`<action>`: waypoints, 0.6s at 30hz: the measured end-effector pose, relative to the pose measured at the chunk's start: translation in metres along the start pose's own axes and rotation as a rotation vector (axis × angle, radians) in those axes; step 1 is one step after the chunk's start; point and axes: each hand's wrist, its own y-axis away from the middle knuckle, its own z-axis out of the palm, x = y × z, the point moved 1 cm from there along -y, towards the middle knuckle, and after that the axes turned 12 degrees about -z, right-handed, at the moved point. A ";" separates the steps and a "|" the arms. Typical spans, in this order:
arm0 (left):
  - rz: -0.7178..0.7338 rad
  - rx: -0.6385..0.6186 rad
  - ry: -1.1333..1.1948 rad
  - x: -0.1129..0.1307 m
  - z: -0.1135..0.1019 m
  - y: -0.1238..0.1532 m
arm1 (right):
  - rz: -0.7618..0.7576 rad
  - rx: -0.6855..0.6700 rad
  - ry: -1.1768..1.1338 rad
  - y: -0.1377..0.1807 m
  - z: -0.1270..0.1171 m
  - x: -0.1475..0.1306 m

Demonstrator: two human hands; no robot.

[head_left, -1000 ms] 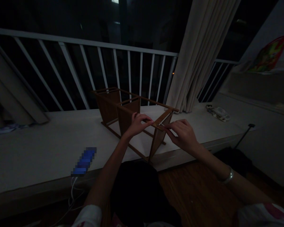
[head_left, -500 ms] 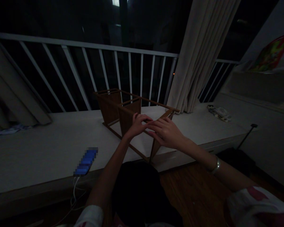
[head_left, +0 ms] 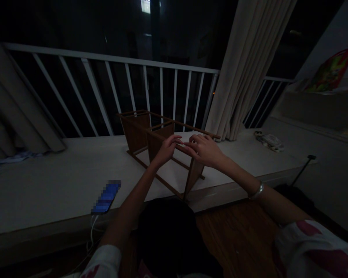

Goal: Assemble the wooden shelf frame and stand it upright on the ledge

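Note:
A brown wooden shelf frame (head_left: pixel 139 131) lies on its side on a pale ledge (head_left: pixel 60 181) before a white railing. My left hand (head_left: pixel 166 148) is curled round one thin wooden rail of the frame, near its middle panel. My right hand (head_left: pixel 204 148) rests just to the right, fingers bent over the same rail beside the end panel (head_left: pixel 195 173). The fingertips of both hands nearly touch. Whether my right hand holds anything small is hidden in the dim light.
A phone (head_left: pixel 106 197) with a white cable lies on the ledge's front edge at left. A curtain (head_left: pixel 249 65) hangs at right, another at far left. A crumpled packet (head_left: pixel 269 141) sits on the ledge at right. Wooden floor lies below.
My right hand moved left from the end panel onto the rail beside my left hand. The thin pale piece it pinched a second ago no longer shows.

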 end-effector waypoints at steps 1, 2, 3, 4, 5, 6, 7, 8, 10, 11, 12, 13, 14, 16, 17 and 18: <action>0.006 0.015 -0.009 -0.002 -0.001 -0.001 | 0.017 -0.006 -0.002 0.002 0.001 0.003; 0.015 0.032 -0.033 -0.004 -0.001 -0.002 | 0.036 -0.009 -0.002 0.004 0.002 0.006; 0.029 0.048 -0.068 -0.006 -0.003 -0.003 | 0.053 -0.011 -0.002 0.007 0.002 0.009; 0.048 0.064 -0.108 -0.007 -0.004 -0.004 | 0.069 -0.009 0.000 0.011 0.003 0.011; 0.068 0.078 -0.149 -0.009 -0.004 -0.004 | 0.084 -0.005 0.003 0.016 0.002 0.013; 0.085 0.092 -0.190 -0.010 -0.005 -0.004 | 0.095 0.001 0.006 0.021 0.002 0.015; 0.094 0.103 -0.231 -0.010 -0.005 -0.004 | 0.104 0.010 0.007 0.027 0.001 0.016; 0.096 0.111 -0.271 -0.010 -0.004 -0.004 | 0.114 0.022 0.008 0.033 0.001 0.016; 0.081 0.124 -0.342 -0.010 -0.003 -0.003 | 0.132 0.044 0.011 0.044 0.000 0.016; 0.072 0.126 -0.369 -0.009 -0.002 -0.002 | 0.140 0.053 0.011 0.050 -0.001 0.014; 0.066 0.128 -0.390 -0.009 -0.001 -0.001 | 0.151 0.067 0.006 0.056 -0.002 0.012; 0.063 0.128 -0.405 -0.008 0.000 -0.001 | 0.160 0.077 -0.006 0.061 -0.002 0.009; 0.064 0.128 -0.414 -0.008 0.000 -0.001 | 0.164 0.085 -0.022 0.066 -0.003 0.005; 0.070 0.124 -0.423 -0.007 0.000 0.000 | 0.163 0.118 -0.053 0.076 -0.003 -0.004; 0.073 0.122 -0.425 -0.007 0.000 0.000 | 0.161 0.133 -0.068 0.079 -0.003 -0.009; 0.075 0.118 -0.426 -0.008 -0.001 0.000 | 0.162 0.152 -0.075 0.082 -0.003 -0.015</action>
